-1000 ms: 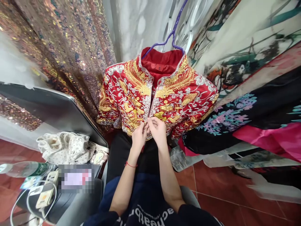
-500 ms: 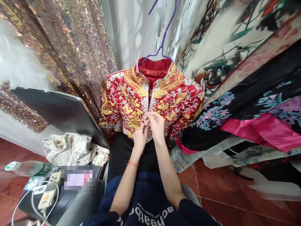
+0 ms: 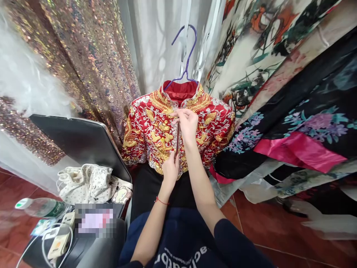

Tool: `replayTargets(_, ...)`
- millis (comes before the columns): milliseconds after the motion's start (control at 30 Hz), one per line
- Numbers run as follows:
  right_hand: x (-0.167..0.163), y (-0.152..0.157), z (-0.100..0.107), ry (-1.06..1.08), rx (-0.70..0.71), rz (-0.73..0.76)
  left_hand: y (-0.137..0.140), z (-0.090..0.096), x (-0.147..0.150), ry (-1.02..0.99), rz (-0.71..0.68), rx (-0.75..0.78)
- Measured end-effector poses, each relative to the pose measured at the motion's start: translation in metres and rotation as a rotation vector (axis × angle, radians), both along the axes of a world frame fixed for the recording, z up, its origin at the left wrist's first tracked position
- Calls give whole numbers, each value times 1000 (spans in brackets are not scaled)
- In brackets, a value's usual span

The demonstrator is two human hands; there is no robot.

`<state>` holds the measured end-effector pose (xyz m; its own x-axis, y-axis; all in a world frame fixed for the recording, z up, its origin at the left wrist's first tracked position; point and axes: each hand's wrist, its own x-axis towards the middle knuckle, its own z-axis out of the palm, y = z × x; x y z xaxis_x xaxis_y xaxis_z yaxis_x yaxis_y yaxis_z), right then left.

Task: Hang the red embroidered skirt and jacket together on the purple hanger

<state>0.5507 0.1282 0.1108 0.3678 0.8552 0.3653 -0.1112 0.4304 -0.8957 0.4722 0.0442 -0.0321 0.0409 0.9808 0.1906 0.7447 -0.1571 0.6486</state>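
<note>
A short red jacket point(image 3: 158, 130) with a stand collar and dense gold and silver embroidery lies over the lap, on a purple wire hanger point(image 3: 186, 69). My right hand point(image 3: 188, 124) is closed in a pinch at the upper front opening, just below the collar. What is between its fingertips is too small to make out. Lower down, my left hand point(image 3: 170, 167) grips the front edge near the hem. Between the two hands a narrow dark line runs down the jacket's front, with silver trim along it.
On the left stand a black chair back point(image 3: 75, 139), a spotted cloth bag point(image 3: 86, 184), a plastic bottle point(image 3: 41, 207) and a power strip point(image 3: 61, 238) with a white cable. Sequined fabric point(image 3: 92, 56) hangs behind. Floral black garments point(image 3: 279, 123) hang at the right, above red floor tiles point(image 3: 267, 219).
My right hand has moved up the jacket's front from beside the left hand to near the collar. My left hand has moved slightly lower. The upper front edges sit closer together.
</note>
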Motion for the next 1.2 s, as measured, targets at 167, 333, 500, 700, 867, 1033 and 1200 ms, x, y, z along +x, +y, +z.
replayTargets(167,13,0,-5,-141,-17,28,25,39,-25,123,-169,18)
replayTargets(333,19,0,-9,-159,-25,61,71,118,-45,-58,-180,526)
replayTargets(500,16,0,-13,-157,-31,99,106,177,-48,239,-233,660)
replayTargets(700,19,1,-15,-573,-83,-377,118,183,-48,275,-208,744)
replayTargets(867,55,-14,-4,-923,177,-629,143,182,-65,43,-134,869)
replayTargets(1033,117,-9,0,-1194,214,-893,190,168,-104,40,-158,781)
replayTargets(1200,146,8,9,-1311,168,-757,200,166,-111,24,-129,801)
